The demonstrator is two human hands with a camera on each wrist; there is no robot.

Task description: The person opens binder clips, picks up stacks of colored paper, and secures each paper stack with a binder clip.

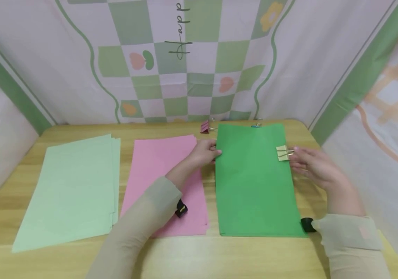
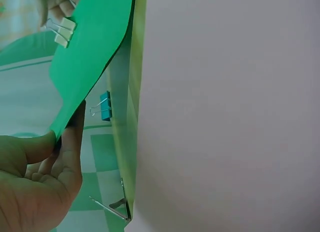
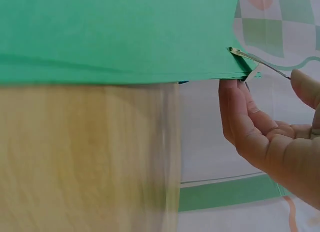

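A printed fabric curtain (image 1: 289,77) with green checks hangs beyond both hands. The wooden desk (image 1: 171,257) spreads beneath them. Well to the left of the left hand (image 1: 204,152) lies a pale green stack of sheets (image 1: 74,190), its right edges slightly staggered. Between the two hands is a bright green stack of sheets (image 1: 254,182); its part by the left hand bends up off the desk. A pink stack of sheets (image 1: 160,166) lies under and to the left of the left forearm.

The left hand pinches the left edge of the bright green stack, thumb on top and fingers beneath. The right hand (image 1: 315,164) grasps a cream binder clip (image 1: 282,153), thumb on a wire handle and fingertips below the paper. The clip sits just left of that hand, on the stack's right edge; how many sheets it bites cannot be told. A dark red binder clip (image 1: 204,127) rests just beyond the left hand, and a blue binder clip (image 2: 105,106) stands beyond the bright green sheets, between the hands.
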